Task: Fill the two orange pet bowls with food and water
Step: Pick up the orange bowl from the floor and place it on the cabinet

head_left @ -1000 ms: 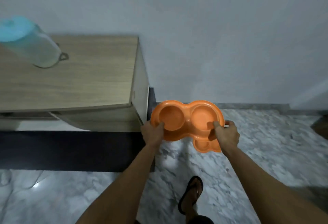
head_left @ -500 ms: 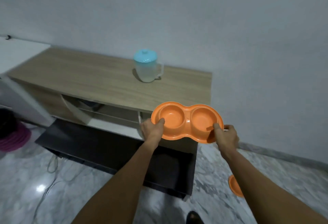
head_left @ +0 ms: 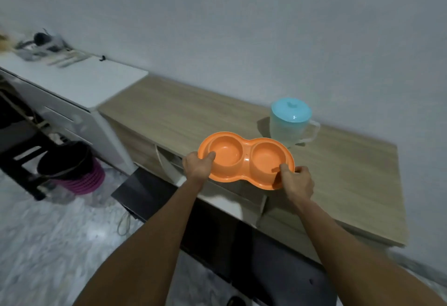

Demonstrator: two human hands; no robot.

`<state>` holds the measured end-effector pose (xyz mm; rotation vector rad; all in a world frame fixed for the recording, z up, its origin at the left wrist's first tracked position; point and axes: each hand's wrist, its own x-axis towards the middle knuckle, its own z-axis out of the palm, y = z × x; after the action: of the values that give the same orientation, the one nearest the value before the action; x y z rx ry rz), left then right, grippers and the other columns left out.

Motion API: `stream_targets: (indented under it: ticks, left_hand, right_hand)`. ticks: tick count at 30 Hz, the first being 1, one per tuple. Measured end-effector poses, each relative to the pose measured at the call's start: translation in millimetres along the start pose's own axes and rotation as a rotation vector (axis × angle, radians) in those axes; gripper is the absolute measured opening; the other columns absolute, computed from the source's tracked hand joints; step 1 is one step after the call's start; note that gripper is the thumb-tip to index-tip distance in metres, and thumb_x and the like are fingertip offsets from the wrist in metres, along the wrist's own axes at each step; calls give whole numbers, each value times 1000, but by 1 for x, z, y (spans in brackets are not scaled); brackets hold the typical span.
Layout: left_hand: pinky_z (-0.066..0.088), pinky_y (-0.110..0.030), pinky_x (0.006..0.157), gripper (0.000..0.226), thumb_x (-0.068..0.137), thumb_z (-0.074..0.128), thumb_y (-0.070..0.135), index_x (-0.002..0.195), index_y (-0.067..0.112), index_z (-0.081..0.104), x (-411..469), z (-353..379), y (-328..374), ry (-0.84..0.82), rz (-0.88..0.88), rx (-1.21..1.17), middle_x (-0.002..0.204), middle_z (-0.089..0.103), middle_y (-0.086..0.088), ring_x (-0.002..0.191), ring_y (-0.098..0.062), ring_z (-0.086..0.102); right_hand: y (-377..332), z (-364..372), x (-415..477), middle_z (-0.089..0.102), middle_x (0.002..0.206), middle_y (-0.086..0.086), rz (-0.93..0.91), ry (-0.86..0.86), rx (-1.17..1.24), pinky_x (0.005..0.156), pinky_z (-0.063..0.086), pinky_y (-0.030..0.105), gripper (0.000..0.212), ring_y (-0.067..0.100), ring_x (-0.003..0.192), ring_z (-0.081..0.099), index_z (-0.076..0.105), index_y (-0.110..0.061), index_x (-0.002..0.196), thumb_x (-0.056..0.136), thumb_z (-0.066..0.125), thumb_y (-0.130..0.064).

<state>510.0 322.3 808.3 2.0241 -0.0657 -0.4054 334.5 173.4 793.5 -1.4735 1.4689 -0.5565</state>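
Dim, bluish light; blurred, warped edges

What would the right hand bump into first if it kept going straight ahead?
Probably the jug: the right hand, gripping the bowl, points over the cabinet toward it, though depth is unclear.

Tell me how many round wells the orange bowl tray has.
2. The left well sits by the left hand; the right well by the right hand. Both wells of the orange bowl tray look empty.

Grey wall (head_left: 242, 27), wooden cabinet (head_left: 350, 184), marble floor (head_left: 48, 245)
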Motion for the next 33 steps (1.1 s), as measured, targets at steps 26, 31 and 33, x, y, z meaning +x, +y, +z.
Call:
stream_targets:
  ticks: [26,31,33]
  left_hand:
    - [54,-39,85,49,74,69,59,96,16,70,269,-25,20,-250,32,303,100,71,-8,95,-32,65]
    - [56,-42,82,56,71,67,64,93,13,72,279,-20,16,-280,39,378,95,73,-10,90,-32,66]
    - [57,-43,80,60,68,64,68,90,12,73,282,-19,14,-293,55,403,92,74,-10,87,-32,67]
  right_hand:
    - [-88,209,40,62,122,20,205,275,-75,95,43,41,52,38,116,55,57,-5,125,87,62,-40]
    - [-86,217,44,65,119,20,207,323,-98,97,45,44,53,39,113,58,62,-4,123,86,63,-43]
    - [-86,219,45,66,119,20,212,341,-105,98,46,45,54,39,113,59,63,-5,123,85,64,-43]
